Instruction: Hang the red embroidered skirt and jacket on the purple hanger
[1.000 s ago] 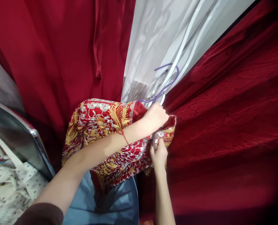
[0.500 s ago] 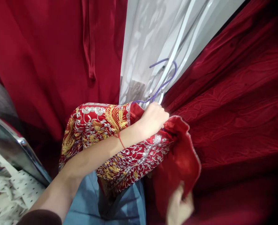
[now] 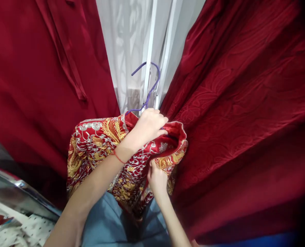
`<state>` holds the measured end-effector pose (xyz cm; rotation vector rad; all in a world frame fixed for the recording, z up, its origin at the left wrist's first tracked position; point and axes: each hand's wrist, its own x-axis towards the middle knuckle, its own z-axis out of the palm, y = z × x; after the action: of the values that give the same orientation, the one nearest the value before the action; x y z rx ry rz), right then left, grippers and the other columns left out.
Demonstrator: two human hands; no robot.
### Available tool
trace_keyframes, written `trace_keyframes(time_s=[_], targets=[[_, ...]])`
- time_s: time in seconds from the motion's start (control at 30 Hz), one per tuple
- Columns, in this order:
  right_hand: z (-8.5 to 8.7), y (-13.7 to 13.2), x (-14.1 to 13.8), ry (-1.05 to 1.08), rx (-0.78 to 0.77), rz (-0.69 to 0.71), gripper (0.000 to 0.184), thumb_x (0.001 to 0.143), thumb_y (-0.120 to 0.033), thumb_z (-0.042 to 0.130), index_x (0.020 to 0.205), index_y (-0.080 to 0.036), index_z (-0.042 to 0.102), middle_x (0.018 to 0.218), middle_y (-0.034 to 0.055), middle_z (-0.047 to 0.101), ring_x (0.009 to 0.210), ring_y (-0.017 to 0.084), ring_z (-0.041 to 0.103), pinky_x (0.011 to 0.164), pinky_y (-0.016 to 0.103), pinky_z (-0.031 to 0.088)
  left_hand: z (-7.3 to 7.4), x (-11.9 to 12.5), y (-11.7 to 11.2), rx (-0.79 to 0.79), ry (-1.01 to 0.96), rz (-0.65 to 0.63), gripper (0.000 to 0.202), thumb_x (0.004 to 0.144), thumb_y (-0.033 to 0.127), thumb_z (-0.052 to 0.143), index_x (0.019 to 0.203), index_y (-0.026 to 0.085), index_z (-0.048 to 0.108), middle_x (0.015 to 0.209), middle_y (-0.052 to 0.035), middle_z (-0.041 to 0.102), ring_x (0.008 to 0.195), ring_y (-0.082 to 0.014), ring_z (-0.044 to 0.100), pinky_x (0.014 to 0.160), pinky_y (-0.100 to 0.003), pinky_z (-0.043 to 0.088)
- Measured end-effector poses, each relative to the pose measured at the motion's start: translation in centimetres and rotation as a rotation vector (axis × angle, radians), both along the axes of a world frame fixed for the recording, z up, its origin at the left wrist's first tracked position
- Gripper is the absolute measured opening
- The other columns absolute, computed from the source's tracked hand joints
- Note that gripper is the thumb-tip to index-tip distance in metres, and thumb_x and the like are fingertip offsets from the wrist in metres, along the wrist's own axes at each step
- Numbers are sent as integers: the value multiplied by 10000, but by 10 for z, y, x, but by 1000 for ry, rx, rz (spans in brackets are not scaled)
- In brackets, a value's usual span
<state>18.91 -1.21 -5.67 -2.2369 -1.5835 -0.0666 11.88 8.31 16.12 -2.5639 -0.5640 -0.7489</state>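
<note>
A red garment [image 3: 96, 147] with gold and silver embroidery hangs on a purple hanger [image 3: 147, 89], whose hook sticks up in front of a white curtain. My left hand [image 3: 149, 127] is closed round the hanger's neck at the top of the garment; a thin red string circles that wrist. Just below it, my right hand [image 3: 156, 178] pinches the embroidered front edge of the garment, near its red lining.
Dark red satin cloth [image 3: 39, 68] hangs at the left and patterned red velvet [image 3: 240, 103] at the right. A white sheer curtain [image 3: 126, 44] and white rails show between them. A shiny metal edge [image 3: 21, 188] and dotted white fabric [image 3: 26, 230] lie at the lower left.
My right hand had dropped low with the garment's flap pulled open; it has come back up and grips the embroidered edge under my left hand. The view has swung to the right.
</note>
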Motion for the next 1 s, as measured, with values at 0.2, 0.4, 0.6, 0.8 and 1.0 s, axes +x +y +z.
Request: trace_keyframes(time_s=[0.2, 0.4, 0.6, 0.8, 1.0], targets=[[46, -57, 56, 142, 241, -192, 435, 948, -525, 490, 706, -186, 618, 600, 45, 654, 504, 163, 593, 515, 246, 324, -6, -60, 1, 128, -370, -29, 316, 962, 327, 549, 1247, 209, 618, 1297, -95, 648, 1215, -240, 567, 1024, -414, 419], [79, -51, 78, 234, 416, -275, 423, 919, -541, 455, 957, -174, 661, 776, 101, 711, 615, 209, 625, 561, 268, 369, -17, -128, 21, -351, -328, 378, 625, 869, 686, 544, 1215, 172, 622, 1119, -102, 718, 1009, -253, 645, 886, -368, 468], [62, -39, 56, 250, 230, -205, 591, 942, -411, 262, 1164, -25, 651, 628, 132, 620, 500, 220, 530, 524, 305, 331, -34, -130, 20, -142, -222, 638, 603, 966, 665, 342, 735, 196, 642, 754, -82, 713, 709, -218, 633, 676, -317, 366], [73, -59, 46, 362, 179, -245, 664, 954, -457, 266, 1378, -32, 549, 629, 119, 621, 550, 256, 594, 549, 317, 411, -33, -128, -3, -129, -192, 722, 616, 989, 630, 324, 787, 192, 706, 756, -110, 743, 695, -245, 667, 638, -318, 311], [106, -84, 69, 521, 303, -185, 643, 928, -580, 363, 1189, -87, 682, 629, 78, 633, 545, 217, 580, 540, 307, 450, -31, -128, -15, -181, -226, 770, 706, 984, 664, 253, 870, 190, 765, 761, -141, 749, 733, -286, 700, 617, -315, 301]])
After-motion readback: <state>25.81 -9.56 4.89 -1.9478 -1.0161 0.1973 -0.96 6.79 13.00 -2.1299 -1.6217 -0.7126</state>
